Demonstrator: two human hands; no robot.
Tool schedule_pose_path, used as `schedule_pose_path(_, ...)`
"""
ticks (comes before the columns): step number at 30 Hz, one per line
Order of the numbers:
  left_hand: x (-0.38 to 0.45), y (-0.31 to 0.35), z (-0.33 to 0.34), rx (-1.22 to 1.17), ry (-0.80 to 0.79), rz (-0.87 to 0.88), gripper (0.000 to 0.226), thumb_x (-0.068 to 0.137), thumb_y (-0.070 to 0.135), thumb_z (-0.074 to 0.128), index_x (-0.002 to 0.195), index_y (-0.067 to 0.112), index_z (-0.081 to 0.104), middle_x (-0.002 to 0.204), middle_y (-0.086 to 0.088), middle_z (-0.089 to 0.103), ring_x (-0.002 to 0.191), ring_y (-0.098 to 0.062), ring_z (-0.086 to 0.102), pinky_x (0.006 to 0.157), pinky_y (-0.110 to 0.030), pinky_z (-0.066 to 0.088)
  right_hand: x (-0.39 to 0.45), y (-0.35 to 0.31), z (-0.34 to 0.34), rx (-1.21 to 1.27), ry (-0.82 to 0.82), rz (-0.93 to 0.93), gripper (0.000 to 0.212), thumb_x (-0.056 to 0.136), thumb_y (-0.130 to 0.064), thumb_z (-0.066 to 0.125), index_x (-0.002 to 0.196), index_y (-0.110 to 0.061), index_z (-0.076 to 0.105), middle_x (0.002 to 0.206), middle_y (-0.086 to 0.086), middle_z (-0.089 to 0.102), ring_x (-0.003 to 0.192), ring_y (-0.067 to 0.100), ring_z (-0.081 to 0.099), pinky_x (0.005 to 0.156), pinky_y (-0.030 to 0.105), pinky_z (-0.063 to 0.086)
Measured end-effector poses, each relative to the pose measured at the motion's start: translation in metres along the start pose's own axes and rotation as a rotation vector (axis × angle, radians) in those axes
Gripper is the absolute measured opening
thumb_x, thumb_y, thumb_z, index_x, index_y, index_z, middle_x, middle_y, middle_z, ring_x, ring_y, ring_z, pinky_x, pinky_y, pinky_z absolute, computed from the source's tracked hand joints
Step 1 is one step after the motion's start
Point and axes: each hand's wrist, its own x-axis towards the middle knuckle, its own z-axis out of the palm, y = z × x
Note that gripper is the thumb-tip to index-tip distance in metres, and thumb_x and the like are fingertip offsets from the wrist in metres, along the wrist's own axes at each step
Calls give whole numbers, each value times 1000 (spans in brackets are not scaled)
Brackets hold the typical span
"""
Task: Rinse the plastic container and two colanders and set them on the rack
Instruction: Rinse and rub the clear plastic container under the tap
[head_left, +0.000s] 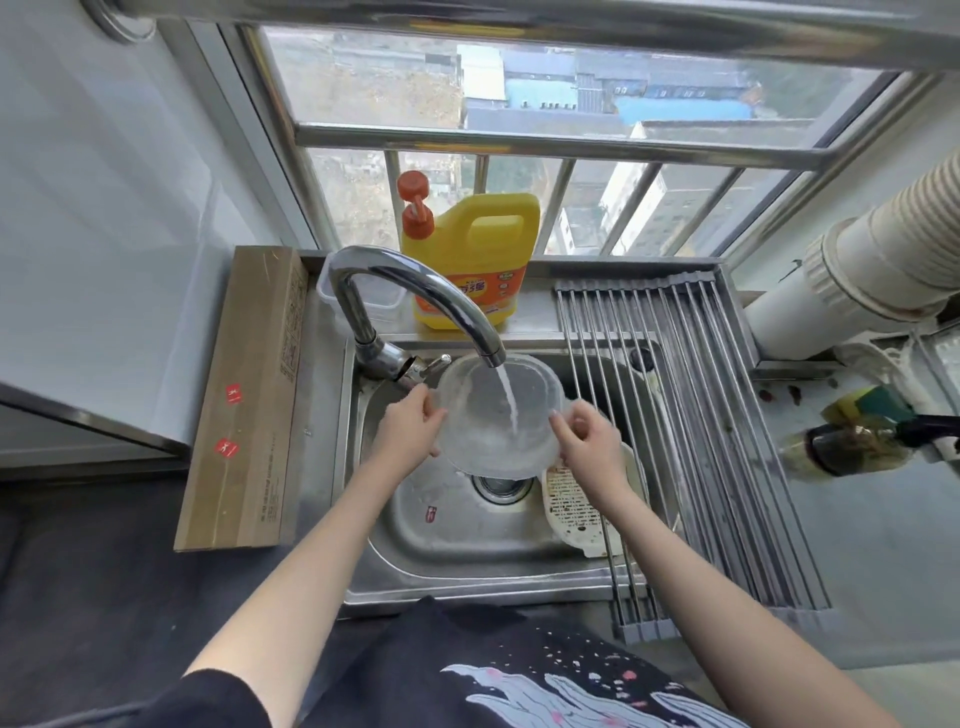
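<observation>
A clear plastic container (488, 421) is held over the steel sink (447, 540) under the faucet (415, 296), and water streams into it. My left hand (408, 434) grips its left rim. Gripping the right rim is my right hand (592, 447). A cream colander (576, 512) lies in the sink's right side, partly hidden by my right wrist. I cannot tell whether a second colander sits beneath it. The roll-up metal rack (691, 431) spans the sink's right part and holds nothing.
A yellow detergent jug (472, 260) and a clear lidded box (384, 296) stand behind the faucet. A long cardboard box (249, 400) lies left of the sink. Sponges and a dark bottle (857, 441) sit on the counter at right, below a white duct (883, 260).
</observation>
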Motion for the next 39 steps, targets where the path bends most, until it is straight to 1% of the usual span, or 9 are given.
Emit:
schedule_pose_path(4, -7, -4, 31, -267, -213, -319, 12, 91, 17, 51, 87, 12, 41, 59, -8, 50, 36, -15, 46, 39, -21, 44, 14, -41, -10, -134, -73, -33, 33, 89, -30, 57, 65, -14, 41, 59, 4, 40, 52, 15, 38, 49, 27, 31)
schedule_pose_path(9, -7, -4, 29, -361, -367, -578, 15, 92, 32, 53, 91, 18, 48, 57, 0, 31, 31, -7, 26, 37, -9, 20, 30, -55, -24, 4, -380, 490, 8, 89, -17, 48, 89, -9, 51, 54, -1, 34, 35, 9, 29, 39, 18, 23)
schedule_pose_path(15, 3, 23, -25, -281, -412, -630, 32, 90, 18, 44, 61, 20, 32, 33, 8, 25, 23, -5, 19, 33, -7, 13, 14, -14, -6, 256, -593, 923, 19, 96, -25, 43, 103, -9, 51, 41, -8, 32, 29, 6, 29, 31, 13, 22)
schedule_pose_path(22, -8, 56, -51, 187, -144, -229, 10, 82, 16, 52, 77, 7, 53, 66, -11, 51, 55, -28, 55, 52, -25, 41, -36, -8, 68, 356, -838, 1044, 28, 101, -43, 32, 89, -18, 35, 49, 1, 46, 35, 11, 48, 38, 12, 38)
schedule_pose_path(27, -41, 60, -28, 773, -78, 168, 22, 91, 18, 47, 106, 14, 62, 112, -10, 64, 105, -31, 62, 82, -35, 47, -38, -25, 77, 283, -819, 909, 29, 104, -34, 30, 108, -7, 41, 86, 15, 56, 74, 25, 60, 59, 34, 55)
schedule_pose_path(29, -58, 51, -12, 928, -46, 396, 14, 85, 19, 61, 98, 18, 66, 99, -7, 70, 95, -26, 68, 72, -28, 48, -28, -26, 70, 439, -662, 913, 35, 104, -33, 29, 117, -3, 43, 93, 17, 56, 80, 28, 60, 66, 40, 55)
schedule_pose_path(33, -73, 16, 9, 924, -83, 577, 44, 8, 17, 86, 38, 18, 53, 32, 1, 49, 27, -13, 51, 39, -8, 27, 3, -23, 51, 1013, -341, 1009, 67, 99, -56, 24, 119, 4, 44, 110, 21, 59, 96, 32, 61, 65, 42, 58)
schedule_pose_path(36, -76, 3, 21, 990, -92, 740, 43, 8, 15, 81, 35, 17, 48, 30, 3, 45, 24, -13, 47, 38, -8, 27, 8, -24, 47, 1036, -236, 1059, 61, 102, -48, 22, 131, 0, 45, 132, 16, 56, 126, 31, 51, 93, 44, 50)
schedule_pose_path(39, -69, 1, 27, 1066, -88, 897, 39, 14, 16, 81, 37, 19, 49, 31, 4, 46, 25, -12, 47, 40, -9, 30, 2, -30, 47, 1020, -163, 1099, 36, 102, -28, 39, 119, -6, 61, 103, 17, 68, 107, 32, 61, 85, 45, 52)
